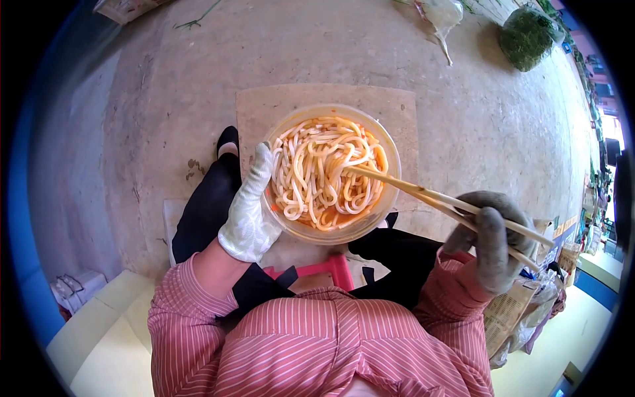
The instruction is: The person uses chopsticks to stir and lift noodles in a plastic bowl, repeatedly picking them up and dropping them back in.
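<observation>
A round clear plastic bowl [391, 149] holds thick white noodles [317, 165] in reddish-orange broth [344, 217]. My left hand [250, 212], in a white patterned glove, grips the bowl's left side, thumb along the wall; its other fingers are hidden under the bowl. In a grey glove, my right hand [493, 241] is closed around a pair of wooden chopsticks [430, 196], to the right of the bowl. The chopstick tips reach into the noodles near the middle, and their back ends stick out past the hand.
Below the bowl a flat brown board [258, 99] lies on the concrete floor [178, 86]. A pink stool [340, 270] shows between my legs. A bag of greens [529, 40] and a clear plastic bag [442, 16] lie at the far right. Cardboard and plastic bags [512, 311] are at my right.
</observation>
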A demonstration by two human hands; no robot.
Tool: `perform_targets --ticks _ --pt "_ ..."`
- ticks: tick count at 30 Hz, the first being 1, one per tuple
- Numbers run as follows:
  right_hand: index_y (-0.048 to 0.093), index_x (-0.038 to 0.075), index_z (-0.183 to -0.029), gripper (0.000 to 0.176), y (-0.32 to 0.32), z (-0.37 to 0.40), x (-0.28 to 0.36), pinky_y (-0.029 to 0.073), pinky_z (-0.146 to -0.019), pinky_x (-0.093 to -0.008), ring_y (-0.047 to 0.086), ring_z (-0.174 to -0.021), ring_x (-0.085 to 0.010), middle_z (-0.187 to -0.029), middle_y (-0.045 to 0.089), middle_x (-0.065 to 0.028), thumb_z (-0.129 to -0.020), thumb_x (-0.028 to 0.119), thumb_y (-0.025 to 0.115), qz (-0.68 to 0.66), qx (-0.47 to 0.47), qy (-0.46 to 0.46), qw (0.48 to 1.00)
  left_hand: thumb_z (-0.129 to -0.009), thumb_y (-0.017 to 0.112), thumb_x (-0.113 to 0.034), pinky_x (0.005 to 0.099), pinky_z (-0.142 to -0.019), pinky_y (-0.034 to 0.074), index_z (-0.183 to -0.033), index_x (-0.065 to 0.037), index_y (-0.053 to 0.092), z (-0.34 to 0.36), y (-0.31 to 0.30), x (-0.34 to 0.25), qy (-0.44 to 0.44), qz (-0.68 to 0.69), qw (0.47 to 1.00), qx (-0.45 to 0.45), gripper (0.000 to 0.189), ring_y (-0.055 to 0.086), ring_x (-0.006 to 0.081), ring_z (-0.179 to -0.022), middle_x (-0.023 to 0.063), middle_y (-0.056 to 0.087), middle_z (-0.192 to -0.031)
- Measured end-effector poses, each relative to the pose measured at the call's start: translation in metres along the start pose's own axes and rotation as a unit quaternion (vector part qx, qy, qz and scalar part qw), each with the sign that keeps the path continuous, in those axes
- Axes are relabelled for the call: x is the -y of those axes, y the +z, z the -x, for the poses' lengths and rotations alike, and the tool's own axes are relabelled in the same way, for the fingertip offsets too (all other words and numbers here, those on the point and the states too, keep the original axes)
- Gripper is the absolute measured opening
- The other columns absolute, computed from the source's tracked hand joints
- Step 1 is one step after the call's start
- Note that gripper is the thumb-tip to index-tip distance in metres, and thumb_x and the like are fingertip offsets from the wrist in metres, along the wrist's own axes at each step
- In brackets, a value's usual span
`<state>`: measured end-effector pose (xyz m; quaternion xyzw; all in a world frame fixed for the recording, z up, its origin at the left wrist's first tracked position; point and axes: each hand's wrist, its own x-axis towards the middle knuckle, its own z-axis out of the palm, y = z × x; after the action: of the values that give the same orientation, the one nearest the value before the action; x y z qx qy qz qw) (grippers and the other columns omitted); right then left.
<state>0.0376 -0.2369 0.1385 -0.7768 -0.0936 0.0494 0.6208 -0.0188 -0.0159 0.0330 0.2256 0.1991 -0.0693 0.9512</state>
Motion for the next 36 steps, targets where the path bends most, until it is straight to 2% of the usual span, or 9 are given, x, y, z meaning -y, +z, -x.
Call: perform_targets --ticks 7,10,19,25,27,29,30,31,36 --pt "0.055 -0.015 -0.086 0.023 -0.019 -0.002 -0.003 0.039 -0.031 -0.0182 0.051 -0.035 -0.0121 -0.060 0.059 -0.0168 -0.082 0.007 0.046 -0.033 -0.034 -0.051 0.998 -0.086 0.044 -0.042 0.0336 -0.095 0.038 -0.127 -0.002 0.031 0.000 -0.003 -0.001 0.005 0.012 1.000 -0.014 0.059 0.045 0.0201 -0.111 0.0108 0.043 -0.123" --pt "0.056 -0.011 -0.088 0.020 0.000 0.000 0.000 0.037 -0.030 -0.0164 0.053 -0.038 -0.0108 -0.067 0.060 -0.0169 -0.083 0.006 0.048 -0.002 -0.082 0.010 0.997 -0.086 0.044 -0.042 0.0334 -0.095 0.038 -0.126 -0.002 0.032 0.000 -0.001 -0.002 0.003 0.022 1.000 -0.001 0.058 0.045 0.0199 -0.111 0.0106 0.044 -0.122" --pt "0.059 -0.007 -0.079 0.019 0.017 0.003 -0.001 0.047 -0.040 -0.0215 0.058 -0.045 -0.0128 -0.062 0.061 -0.0133 -0.079 0.011 0.052 0.038 0.126 -0.059 0.990 -0.085 0.044 -0.043 0.0336 -0.094 0.039 -0.125 -0.003 0.033 -0.001 -0.004 -0.002 -0.006 0.011 1.000 -0.007 0.058 0.046 0.0191 -0.110 0.0098 0.045 -0.120" --pt "0.055 -0.013 -0.082 0.027 -0.004 0.003 -0.005 0.042 -0.030 -0.0188 0.055 -0.037 -0.0138 -0.061 0.059 -0.0212 -0.082 0.013 0.048 -0.104 0.002 -0.043 0.994 -0.085 0.045 -0.044 0.0349 -0.094 0.039 -0.126 -0.003 0.033 0.000 0.001 -0.003 -0.001 0.003 1.000 -0.010 0.060 0.046 0.0200 -0.110 0.0103 0.045 -0.121" --pt "0.054 -0.014 -0.083 0.025 -0.005 -0.002 -0.014 0.040 -0.029 -0.0188 0.051 -0.034 -0.0128 -0.062 0.059 -0.0224 -0.082 0.010 0.047 -0.119 0.025 -0.048 0.991 -0.085 0.044 -0.044 0.0350 -0.094 0.038 -0.126 -0.003 0.033 0.000 0.000 -0.003 -0.002 0.005 1.000 -0.003 0.059 0.046 0.0202 -0.111 0.0104 0.045 -0.121" --pt "0.054 -0.014 -0.086 0.023 0.008 -0.003 -0.024 0.038 -0.028 -0.0181 0.048 -0.032 -0.0113 -0.061 0.058 -0.0224 -0.083 0.007 0.046 -0.065 -0.041 -0.140 0.987 -0.085 0.044 -0.044 0.0352 -0.094 0.038 -0.126 -0.003 0.033 0.000 -0.001 -0.004 -0.001 0.006 1.000 0.004 0.059 0.045 0.0203 -0.111 0.0106 0.044 -0.122" --pt "0.055 -0.013 -0.089 0.023 0.012 -0.007 -0.025 0.034 -0.028 -0.0171 0.046 -0.032 -0.0098 -0.058 0.058 -0.0188 -0.084 0.007 0.046 -0.001 0.007 -0.171 0.985 -0.085 0.044 -0.044 0.0351 -0.095 0.038 -0.126 -0.003 0.032 0.001 -0.001 -0.004 -0.003 0.007 1.000 0.001 0.059 0.045 0.0204 -0.111 0.0107 0.044 -0.122" --pt "0.055 -0.012 -0.091 0.023 0.006 -0.008 -0.008 0.032 -0.028 -0.0163 0.047 -0.033 -0.0089 -0.055 0.057 -0.0144 -0.084 0.009 0.047 -0.068 0.028 0.099 0.992 -0.085 0.043 -0.044 0.0350 -0.095 0.038 -0.127 -0.003 0.032 0.001 -0.002 -0.004 -0.004 0.009 1.000 -0.001 0.059 0.045 0.0204 -0.111 0.0107 0.044 -0.122" --pt "0.056 -0.009 -0.086 0.026 0.015 -0.015 -0.013 0.032 -0.030 -0.0155 0.048 -0.034 -0.0098 -0.050 0.055 -0.0095 -0.085 0.015 0.047 -0.029 -0.001 0.120 0.992 -0.084 0.043 -0.047 0.0373 -0.094 0.038 -0.128 -0.004 0.031 0.001 0.001 -0.005 -0.004 -0.011 1.000 -0.003 0.063 0.044 0.0226 -0.112 0.0119 0.042 -0.124"
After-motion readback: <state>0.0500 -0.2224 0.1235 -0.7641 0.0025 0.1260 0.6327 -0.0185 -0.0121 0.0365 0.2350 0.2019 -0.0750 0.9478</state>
